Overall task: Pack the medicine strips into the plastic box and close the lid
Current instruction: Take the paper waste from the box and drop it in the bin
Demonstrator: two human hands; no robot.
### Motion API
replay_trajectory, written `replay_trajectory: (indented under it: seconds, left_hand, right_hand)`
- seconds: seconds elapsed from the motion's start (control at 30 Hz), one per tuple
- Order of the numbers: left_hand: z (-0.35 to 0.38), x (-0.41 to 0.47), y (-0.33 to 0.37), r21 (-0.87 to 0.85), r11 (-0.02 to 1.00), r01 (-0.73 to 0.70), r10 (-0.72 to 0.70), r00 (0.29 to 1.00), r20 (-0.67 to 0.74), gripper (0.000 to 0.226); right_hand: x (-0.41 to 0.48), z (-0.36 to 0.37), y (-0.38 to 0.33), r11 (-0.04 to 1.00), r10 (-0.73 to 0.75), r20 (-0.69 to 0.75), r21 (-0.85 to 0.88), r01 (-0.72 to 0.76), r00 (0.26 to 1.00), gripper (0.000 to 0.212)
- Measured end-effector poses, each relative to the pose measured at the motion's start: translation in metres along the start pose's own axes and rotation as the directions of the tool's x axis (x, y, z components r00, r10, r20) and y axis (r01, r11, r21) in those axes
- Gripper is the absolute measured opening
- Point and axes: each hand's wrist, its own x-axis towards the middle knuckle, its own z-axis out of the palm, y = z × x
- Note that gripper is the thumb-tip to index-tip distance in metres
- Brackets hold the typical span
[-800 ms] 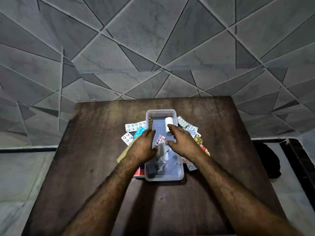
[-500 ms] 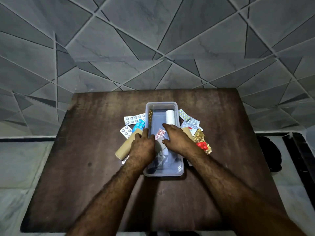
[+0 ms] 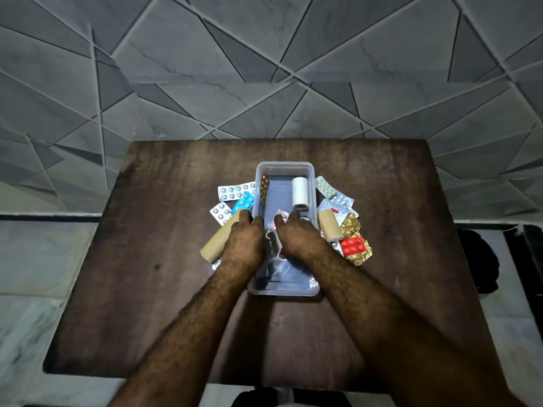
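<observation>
Both forearms reach far across the worktop (image 3: 152, 259) and meet over the box (image 3: 285, 168), knuckles up. The left hand (image 3: 245, 239) and right hand (image 3: 295, 235) sit side by side, fingers curled down onto a pink strip (image 3: 282, 215) and crumpled foil inside the box; I cannot tell which hand grips it. A white roll (image 3: 300, 191) lies at the box's far right. More strips (image 3: 235, 190) lie left and right of the box.

Dark wooden table (image 3: 164, 289) against a grey geometric-tiled wall (image 3: 264, 69); 2 tan rolls (image 3: 219, 240) (image 3: 328, 225) lie on it
</observation>
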Motion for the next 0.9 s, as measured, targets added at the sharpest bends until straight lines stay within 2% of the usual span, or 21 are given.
replay_trajectory:
  seconds: [0.07, 0.2, 0.33, 0.5, 0.6, 0.67, 0.77, 0.83, 0.9]
  left_hand:
    - [0.002, 0.0, -0.001, -0.016, 1.0, 0.002, -0.002, 1.0, -0.012, 0.043]
    - [0.003, -0.001, 0.0, -0.024, 1.0, 0.012, -0.012, 1.0, -0.024, 0.047]
    - [0.002, -0.001, -0.003, -0.04, 0.999, 0.01, -0.011, 0.999, -0.034, 0.049]
    - [0.001, -0.005, -0.007, -0.016, 1.0, -0.001, 0.0, 1.0, -0.029, 0.054]
    - [-0.001, -0.01, -0.008, 0.116, 0.993, -0.001, 0.007, 0.999, -0.052, 0.065]
    - [-0.007, -0.013, -0.006, 0.186, 0.982, -0.025, 0.037, 0.998, -0.06, 0.072]
    - [-0.019, -0.017, -0.003, 0.181, 0.983, -0.031, 0.028, 0.999, 0.019, 0.08]
    - [-0.028, -0.021, 0.002, 0.142, 0.989, -0.032, 0.029, 0.999, 0.024, 0.071]
    - [-0.033, -0.024, 0.007, 0.056, 0.996, -0.07, 0.071, 0.997, -0.023, 0.054]
  right_hand:
    - [0.002, 0.004, -0.002, 0.997, -0.01, -0.042, -0.076, 0.007, 0.999, 0.058]
    - [0.007, 0.0, -0.001, 0.996, -0.01, -0.079, -0.087, 0.003, 0.997, 0.063]
    - [0.005, 0.002, 0.0, 0.998, -0.04, -0.137, -0.052, 0.033, 0.99, 0.041]
    - [-0.004, -0.004, 0.0, 0.993, -0.031, -0.122, 0.113, 0.044, 0.992, 0.032]
    - [-0.009, -0.014, 0.001, 0.962, -0.001, -0.082, 0.272, 0.023, 0.997, 0.03]
    - [-0.015, -0.023, 0.003, 0.926, 0.012, -0.09, 0.376, 0.023, 0.996, 0.028]
    - [-0.03, -0.039, 0.01, 0.845, 0.038, -0.147, 0.533, 0.046, 0.988, 0.026]
    - [-0.046, -0.048, 0.015, 0.755, 0.073, -0.174, 0.653, 0.059, 0.982, 0.025]
    - [-0.062, -0.056, 0.02, 0.613, 0.096, -0.2, 0.784, 0.1, 0.975, 0.027]
